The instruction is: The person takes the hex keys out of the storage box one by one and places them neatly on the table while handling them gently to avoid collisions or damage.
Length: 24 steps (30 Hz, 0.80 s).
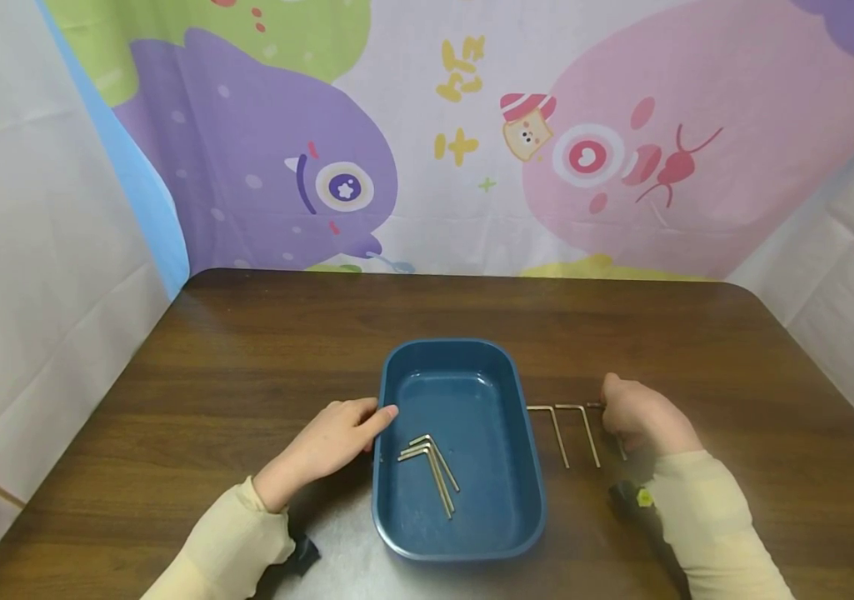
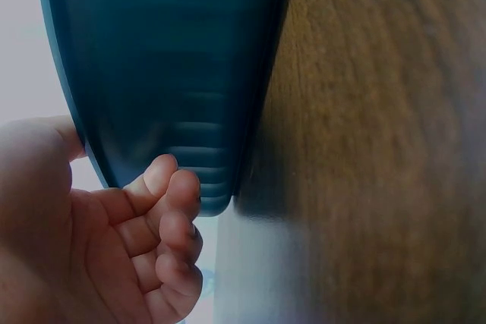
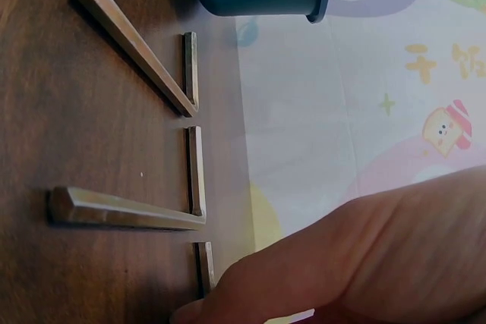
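Note:
My left hand [image 1: 337,442] holds the left rim of a blue plastic tray [image 1: 464,546], thumb over the edge and fingers against the outer wall. Inside the tray, three L-shaped hex keys [image 1: 437,477] overlap. To the right, my right hand [image 1: 644,412] has its fingers curled down on another hex key [image 3: 205,267]. That key lies on the table, its bend covered by the hand; the grip's fingertips are mostly hidden. Two more hex keys lie between tray and right hand: one beside the tray [image 1: 557,437], the other in the middle [image 1: 589,437].
A brown wood-grain table [image 1: 262,333] carries everything. Behind it hangs a cartoon-printed cloth [image 1: 456,208], and pale cloth walls stand at both sides. Dark wrist-worn gear [image 1: 302,557] shows below the left sleeve, and more [image 1: 625,496] beside the right sleeve.

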### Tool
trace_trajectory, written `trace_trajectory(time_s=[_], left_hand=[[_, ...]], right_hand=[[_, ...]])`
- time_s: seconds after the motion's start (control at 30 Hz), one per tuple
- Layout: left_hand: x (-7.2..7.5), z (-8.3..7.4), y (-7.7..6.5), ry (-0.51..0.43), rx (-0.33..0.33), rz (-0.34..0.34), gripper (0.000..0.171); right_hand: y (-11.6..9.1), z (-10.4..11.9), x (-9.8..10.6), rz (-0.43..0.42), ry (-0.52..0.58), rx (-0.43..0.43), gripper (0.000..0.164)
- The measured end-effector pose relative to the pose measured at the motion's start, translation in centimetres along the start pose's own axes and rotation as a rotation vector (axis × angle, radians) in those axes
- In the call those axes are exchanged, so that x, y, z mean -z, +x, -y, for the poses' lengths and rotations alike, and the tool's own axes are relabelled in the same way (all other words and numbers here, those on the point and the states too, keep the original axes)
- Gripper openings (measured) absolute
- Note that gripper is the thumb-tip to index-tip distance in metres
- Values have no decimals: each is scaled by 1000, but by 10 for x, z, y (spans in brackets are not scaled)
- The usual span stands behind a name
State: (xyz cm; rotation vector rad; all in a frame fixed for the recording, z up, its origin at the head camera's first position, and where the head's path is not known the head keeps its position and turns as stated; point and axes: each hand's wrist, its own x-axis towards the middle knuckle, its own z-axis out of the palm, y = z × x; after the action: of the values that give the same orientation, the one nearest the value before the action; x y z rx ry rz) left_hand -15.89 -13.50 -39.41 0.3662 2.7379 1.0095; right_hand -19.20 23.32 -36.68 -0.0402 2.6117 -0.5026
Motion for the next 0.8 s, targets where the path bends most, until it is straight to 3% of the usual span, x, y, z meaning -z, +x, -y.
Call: trace_trajectory(time_s=[0.8], left_hand=[[-1,1,0,-4,-7,6,40]], right_hand=[[0,1,0,8,-24,-4,20]])
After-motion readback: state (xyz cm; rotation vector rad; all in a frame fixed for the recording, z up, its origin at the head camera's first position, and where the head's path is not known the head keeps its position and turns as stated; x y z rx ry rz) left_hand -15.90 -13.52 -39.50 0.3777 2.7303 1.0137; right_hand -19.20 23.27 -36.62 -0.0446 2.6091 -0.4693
